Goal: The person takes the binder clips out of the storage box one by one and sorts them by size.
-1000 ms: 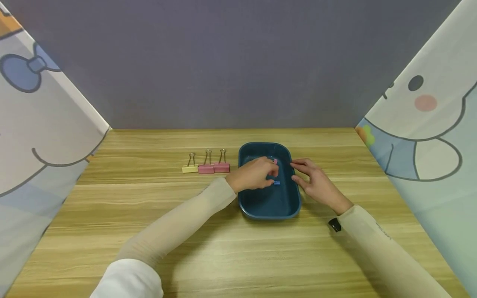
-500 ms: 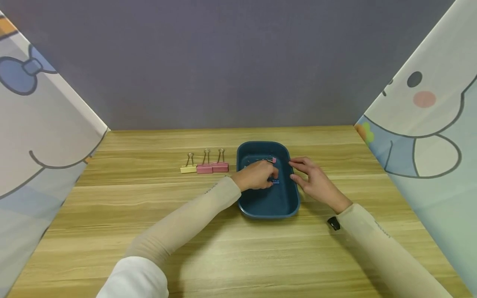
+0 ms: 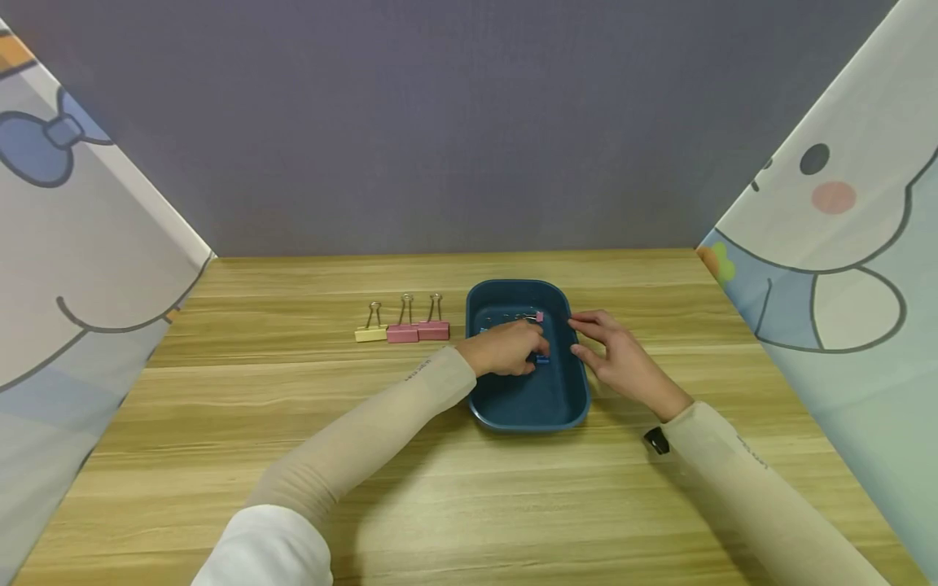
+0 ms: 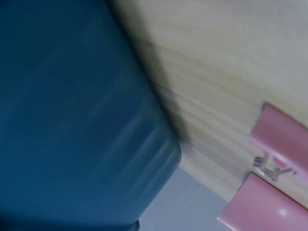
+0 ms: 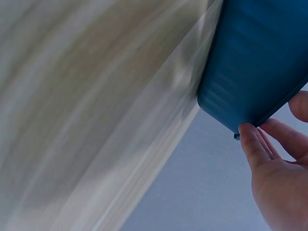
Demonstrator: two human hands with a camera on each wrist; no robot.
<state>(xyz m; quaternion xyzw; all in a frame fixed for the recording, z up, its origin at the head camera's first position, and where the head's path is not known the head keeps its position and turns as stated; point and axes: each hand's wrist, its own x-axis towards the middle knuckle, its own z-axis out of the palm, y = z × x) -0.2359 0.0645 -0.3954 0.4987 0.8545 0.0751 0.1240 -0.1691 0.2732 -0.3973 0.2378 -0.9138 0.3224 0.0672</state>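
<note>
The blue plastic bin [image 3: 529, 407] stands on the table. My left hand [image 3: 506, 346] reaches down into it, fingers bent at a small blue binder clip [image 3: 543, 359] on the floor; whether they pinch it is hidden. Beyond the hand, a pink binder clip [image 3: 539, 317] with wire handles lies in the bin. My right hand [image 3: 619, 358] rests its fairly straight fingertips against the bin's right side. In the right wrist view, those fingers [image 5: 255, 147] touch the rim from outside, with the thumb held apart. The left wrist view shows only the bin's outer wall [image 4: 96, 134], not the hand.
Left of the bin a row of binder clips lies on the table: a yellow clip [image 3: 370, 334], a pink clip [image 3: 402, 334] and another pink clip [image 3: 434, 330], handles pointing away. A grey wall [image 3: 454, 130] closes the back; printed panels flank the table.
My left hand has shifted slightly right and lower in the bin, its fingers now covering part of the blue clip. The right hand stays at the bin's side.
</note>
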